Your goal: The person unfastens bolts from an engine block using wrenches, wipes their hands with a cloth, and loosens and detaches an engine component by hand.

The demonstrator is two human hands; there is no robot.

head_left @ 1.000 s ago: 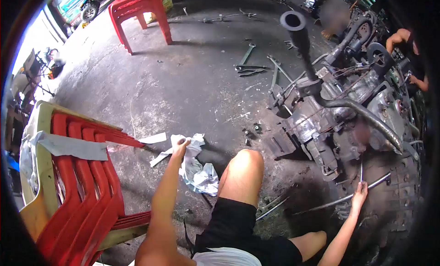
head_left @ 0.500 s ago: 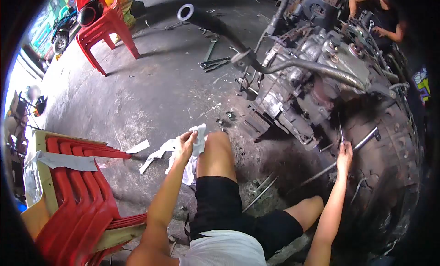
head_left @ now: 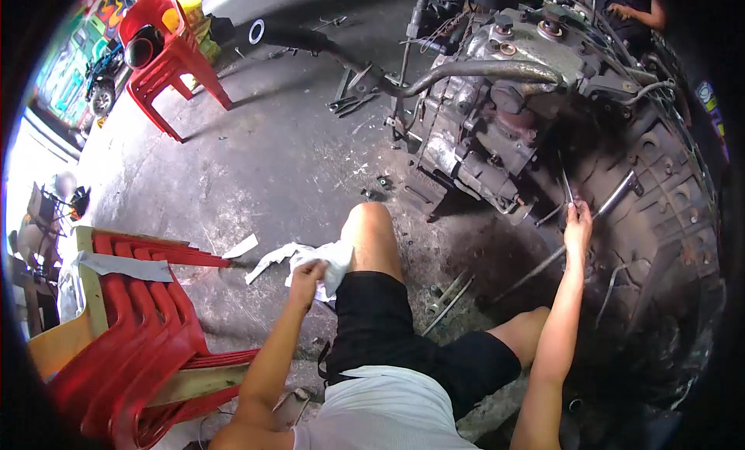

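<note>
My left hand (head_left: 309, 275) is closed beside my bent knee, its fingers gripping a crumpled white cloth (head_left: 335, 265). Part of the cloth trails to the left towards the floor. Out to the right, my right hand (head_left: 577, 223) pinches a thin metal rod-like tool (head_left: 566, 188). The tool points up and away towards the dark underside of a large greasy engine assembly (head_left: 485, 151); I cannot make out whether its tip touches anything. A long metal bar (head_left: 609, 198) slants past just behind my right hand.
Stacked red chairs (head_left: 147, 318) stand at left, with a red chair (head_left: 167, 58) farther back. Wrenches (head_left: 353, 102) and a rod (head_left: 448, 304) lie on the concrete floor. A bent pipe (head_left: 458, 68) crosses above the engine. Another person's hand (head_left: 621, 12) shows at top right.
My left hand has lowered with the cloth from above my knee to beside it. My right hand keeps the thin tool near the engine. The whole view has shifted a little.
</note>
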